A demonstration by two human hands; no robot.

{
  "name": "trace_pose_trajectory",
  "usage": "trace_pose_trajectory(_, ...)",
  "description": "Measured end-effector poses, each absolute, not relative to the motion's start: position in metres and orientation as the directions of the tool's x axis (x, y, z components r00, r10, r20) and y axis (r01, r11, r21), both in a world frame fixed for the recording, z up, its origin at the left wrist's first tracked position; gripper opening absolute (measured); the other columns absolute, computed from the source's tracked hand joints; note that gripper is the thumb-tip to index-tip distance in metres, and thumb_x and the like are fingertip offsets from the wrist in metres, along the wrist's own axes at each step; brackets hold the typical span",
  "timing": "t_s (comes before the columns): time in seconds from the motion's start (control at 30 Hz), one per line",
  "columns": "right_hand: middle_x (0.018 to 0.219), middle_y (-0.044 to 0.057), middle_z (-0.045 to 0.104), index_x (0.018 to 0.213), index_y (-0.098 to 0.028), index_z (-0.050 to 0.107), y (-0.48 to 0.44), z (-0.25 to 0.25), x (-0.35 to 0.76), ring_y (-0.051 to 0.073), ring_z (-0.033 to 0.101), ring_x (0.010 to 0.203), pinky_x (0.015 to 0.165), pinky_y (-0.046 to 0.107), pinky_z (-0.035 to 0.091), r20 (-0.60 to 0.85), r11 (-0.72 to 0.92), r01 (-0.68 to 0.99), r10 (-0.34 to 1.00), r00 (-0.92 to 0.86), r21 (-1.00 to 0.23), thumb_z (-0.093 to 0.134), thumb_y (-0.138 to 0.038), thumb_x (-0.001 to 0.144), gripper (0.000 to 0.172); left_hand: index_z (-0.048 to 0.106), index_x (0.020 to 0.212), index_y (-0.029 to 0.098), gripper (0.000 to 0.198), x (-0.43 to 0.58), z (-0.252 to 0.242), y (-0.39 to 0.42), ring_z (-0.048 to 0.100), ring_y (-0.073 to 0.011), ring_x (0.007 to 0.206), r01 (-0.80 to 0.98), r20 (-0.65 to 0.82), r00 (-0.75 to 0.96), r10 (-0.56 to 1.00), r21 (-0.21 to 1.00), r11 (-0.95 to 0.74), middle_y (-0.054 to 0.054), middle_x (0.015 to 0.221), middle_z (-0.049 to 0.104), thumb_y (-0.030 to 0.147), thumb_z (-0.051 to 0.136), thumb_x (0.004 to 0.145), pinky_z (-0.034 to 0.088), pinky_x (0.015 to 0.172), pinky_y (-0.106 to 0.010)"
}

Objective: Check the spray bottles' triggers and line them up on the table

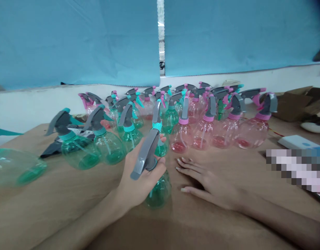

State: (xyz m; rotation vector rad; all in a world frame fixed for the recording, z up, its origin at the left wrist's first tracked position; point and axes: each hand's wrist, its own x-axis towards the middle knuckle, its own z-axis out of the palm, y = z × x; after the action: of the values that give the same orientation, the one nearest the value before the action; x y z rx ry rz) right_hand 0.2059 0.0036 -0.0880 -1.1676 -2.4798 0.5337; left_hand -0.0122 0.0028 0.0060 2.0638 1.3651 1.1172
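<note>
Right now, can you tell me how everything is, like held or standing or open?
Left hand: closed around a green spray bottle.
Green spray bottle: held, spray head fitted.
Right hand: open, palm down, fingers spread.
Other front green bottles: standing, heads fitted.
Front pink bottles: standing, heads fitted.
Cardboard box: looks open.
Blue cloths: hanging.

Blue cloths [76,41] are hanging along a white wall [32,104] beyond the left hand [143,173]; a brown table [58,196] is spreading beneath that hand.
</note>
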Motion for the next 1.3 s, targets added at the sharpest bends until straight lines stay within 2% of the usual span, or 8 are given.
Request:
trace_pose_trajectory(0.4,0.148,0.004,0.032,0.143,-0.025,0.031,0.004,-0.091,0.207,0.024,0.026,0.137,0.112,0.046,0.024,0.181,0.605,0.641,0.778,-0.602,-0.473,0.047,-0.052,0.089,0.062,0.053,0.116,0.028,0.038,-0.013,0.003,0.002,0.064,-0.016,0.069,0.593,0.362,0.194,0.912,0.697,-0.403,-0.001,0.104,0.067,0.023,0.054,0.078,0.054,0.067,-0.029)
trace_pose_trajectory(0.67,0.148,0.004,0.033,0.143,-0.025,0.03,0.004,-0.093,0.208,0.024,0.027,0.136,0.112,0.046,0.025,0.198,0.601,0.633,0.782,-0.591,-0.488,0.048,-0.051,0.089,0.063,0.05,0.116,0.028,0.042,-0.012,0.005,0.003,0.065,-0.015,0.072,0.528,0.359,0.211,0.909,0.741,-0.415,-0.002,0.118,0.062,0.018,0.053,0.076,0.054,0.075,-0.03)
trace_pose_trajectory(0.87,0.148,0.005,0.032,0.143,-0.023,0.029,0.004,-0.092,0.208,0.024,0.026,0.137,0.112,0.046,0.025,0.186,0.602,0.637,0.781,-0.596,-0.482,0.047,-0.052,0.089,0.064,0.052,0.111,0.027,0.04,-0.011,0.011,0.002,0.064,-0.0161,0.069,0.523,0.344,0.226,0.911,0.746,-0.411,-0.001,0.11,0.065,0.019,0.052,0.072,0.054,0.069,-0.03)
trace_pose_trajectory(1.0,0.148,0.004,0.032,0.144,-0.024,0.028,0.005,-0.093,0.208,0.024,0.026,0.137,0.112,0.046,0.025,0.189,0.605,0.634,0.778,-0.599,-0.481,0.048,-0.052,0.089,0.065,0.054,0.104,0.027,0.037,-0.011,0.013,0.002,0.063,-0.017,0.068,0.525,0.344,0.247,0.906,0.738,-0.424,0.001,0.094,0.066,0.016,0.051,0.069,0.053,0.068,-0.029)
trace_pose_trajectory(1.1,0.148,0.004,0.033,0.143,-0.025,0.029,0.005,-0.093,0.208,0.024,0.027,0.137,0.112,0.046,0.025,0.199,0.604,0.631,0.78,-0.593,-0.486,0.048,-0.052,0.089,0.064,0.054,0.097,0.027,0.033,-0.013,0.013,0.002,0.062,-0.0166,0.071,0.502,0.351,0.264,0.898,0.746,-0.439,0.002,0.094,0.065,0.013,0.05,0.067,0.052,0.069,-0.028)
trace_pose_trajectory(1.2,0.148,0.004,0.033,0.143,-0.025,0.029,0.004,-0.093,0.207,0.024,0.027,0.137,0.112,0.046,0.025,0.198,0.605,0.635,0.78,-0.594,-0.48,0.047,-0.052,0.089,0.064,0.052,0.092,0.027,0.03,-0.013,0.014,0.002,0.059,-0.0154,0.064,0.508,0.332,0.261,0.906,0.751,-0.422,0.002,0.092,0.064,0.013,0.05,0.066,0.05,0.059,-0.027)
trace_pose_trajectory(1.3,0.148,0.004,0.032,0.143,-0.024,0.029,0.004,-0.092,0.207,0.023,0.026,0.137,0.112,0.045,0.025,0.184,0.606,0.644,0.779,-0.6,-0.467,0.046,-0.053,0.089,0.064,0.051,0.084,0.025,0.024,-0.012,0.015,0.002,0.057,-0.0155,0.064,0.513,0.359,0.275,0.892,0.73,-0.452,0.002,0.088,0.062,0.013,0.05,0.064,0.049,0.059,-0.026)
